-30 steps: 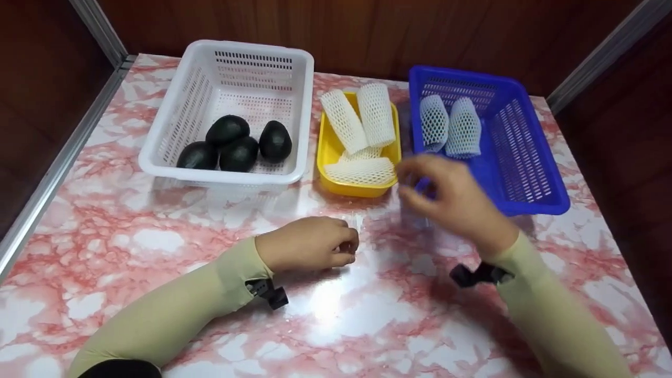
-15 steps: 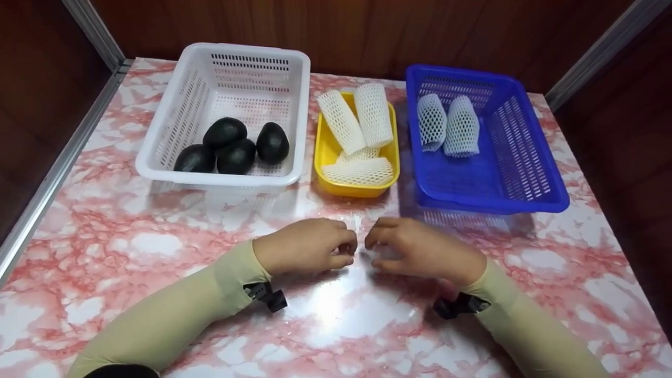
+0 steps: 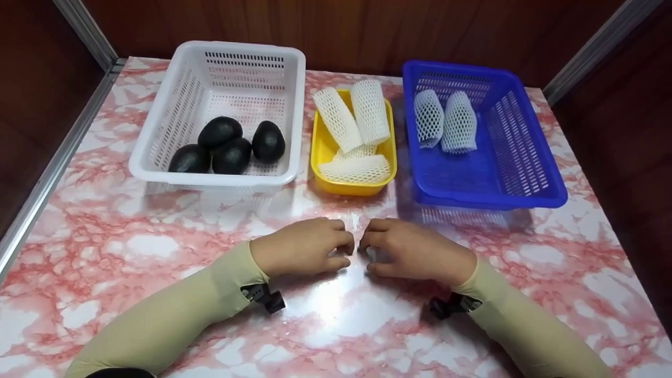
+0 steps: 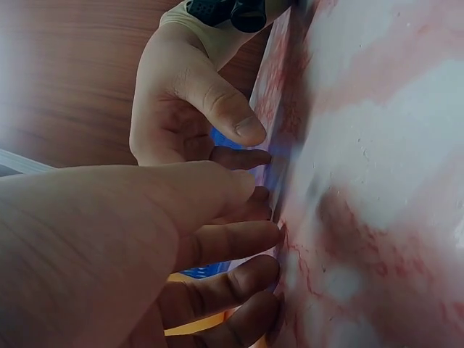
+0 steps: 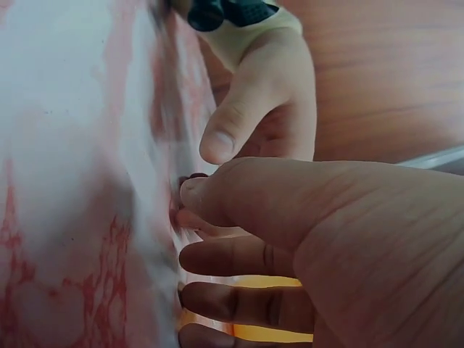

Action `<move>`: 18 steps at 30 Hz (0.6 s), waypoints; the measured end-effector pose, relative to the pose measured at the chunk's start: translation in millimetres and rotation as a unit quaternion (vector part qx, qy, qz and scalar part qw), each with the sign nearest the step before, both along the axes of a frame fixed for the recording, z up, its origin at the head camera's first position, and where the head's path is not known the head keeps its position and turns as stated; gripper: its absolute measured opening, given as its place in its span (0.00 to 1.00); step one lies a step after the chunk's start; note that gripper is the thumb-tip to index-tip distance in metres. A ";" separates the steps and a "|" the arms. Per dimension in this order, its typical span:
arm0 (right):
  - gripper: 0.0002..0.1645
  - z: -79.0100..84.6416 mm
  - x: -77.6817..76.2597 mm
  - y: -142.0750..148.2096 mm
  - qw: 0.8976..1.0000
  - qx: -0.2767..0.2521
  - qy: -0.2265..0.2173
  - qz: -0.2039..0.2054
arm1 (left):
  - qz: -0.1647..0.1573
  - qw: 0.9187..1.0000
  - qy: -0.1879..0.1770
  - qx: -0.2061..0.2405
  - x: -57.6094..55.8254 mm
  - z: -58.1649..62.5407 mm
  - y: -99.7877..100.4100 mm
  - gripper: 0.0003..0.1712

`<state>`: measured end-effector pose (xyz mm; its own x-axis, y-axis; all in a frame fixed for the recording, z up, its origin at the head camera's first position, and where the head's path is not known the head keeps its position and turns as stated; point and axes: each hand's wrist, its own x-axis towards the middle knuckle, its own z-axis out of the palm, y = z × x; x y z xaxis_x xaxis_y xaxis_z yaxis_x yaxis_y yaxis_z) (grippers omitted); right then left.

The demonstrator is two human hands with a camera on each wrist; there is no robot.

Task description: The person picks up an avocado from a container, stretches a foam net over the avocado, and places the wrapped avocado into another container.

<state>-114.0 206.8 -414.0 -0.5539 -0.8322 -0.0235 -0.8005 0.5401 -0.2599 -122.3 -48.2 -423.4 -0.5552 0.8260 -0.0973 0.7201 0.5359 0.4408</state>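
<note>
My left hand point(image 3: 304, 245) rests its fingertips on the marbled tabletop point(image 3: 157, 310), fingers loosely bent and holding nothing. Facing it a short distance away, my right hand point(image 3: 417, 251) also touches the table with relaxed, bent fingers around bare air. Both wrist views show the fingertips right at the table surface. Beyond the hands stands a yellow tub point(image 3: 353, 187) with several white foam net sleeves point(image 3: 370, 112). To its left, a white basket point(image 3: 218, 179) contains several dark avocados point(image 3: 269, 142). On the right, a blue basket point(image 3: 491, 199) holds two avocados in foam nets point(image 3: 460, 122).
Dark wood-grain panels point(image 3: 357, 31) wall the table at the back and sides. Metal strips point(image 3: 52, 173) run along the panel corners. Each wrist carries a small black camera point(image 3: 265, 298) on its sleeve.
My right hand has drawn back from beside the blue basket's near left corner and come down on the table opposite the left hand. The left hand has stayed put; basket contents look the same.
</note>
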 end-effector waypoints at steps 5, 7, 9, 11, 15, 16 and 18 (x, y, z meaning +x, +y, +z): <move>0.22 -0.5 -1.3 -2.5 1.000 0.009 -0.005 -0.002 | 0.001 1.000 0.001 -0.007 0.0 3.0 -2.3 0.15; 0.22 -1.1 -1.3 -2.8 1.000 0.008 -0.005 -0.003 | 0.001 1.000 -0.004 -0.010 0.4 6.9 -2.3 0.15; 0.21 -2.0 -1.2 -2.5 1.000 0.007 -0.005 -0.007 | 0.000 1.000 -0.008 -0.009 0.6 13.2 -1.5 0.16; 0.21 -2.0 -1.1 -1.9 1.000 0.007 -0.006 -0.014 | -0.002 1.000 -0.007 0.000 1.1 23.2 -1.3 0.16; 0.19 -1.6 -1.6 -0.9 1.000 0.011 -0.008 -0.021 | 0.003 1.000 -0.003 0.030 0.9 47.5 -6.1 0.17; 0.20 -1.4 -1.4 -1.0 1.000 0.012 -0.009 -0.022 | 0.008 0.999 -0.004 0.033 0.0 54.4 -8.5 0.18; 0.20 -1.8 -1.2 -1.3 1.000 0.012 -0.010 -0.023 | 0.019 0.999 -0.009 0.036 -3.8 68.4 -14.3 0.18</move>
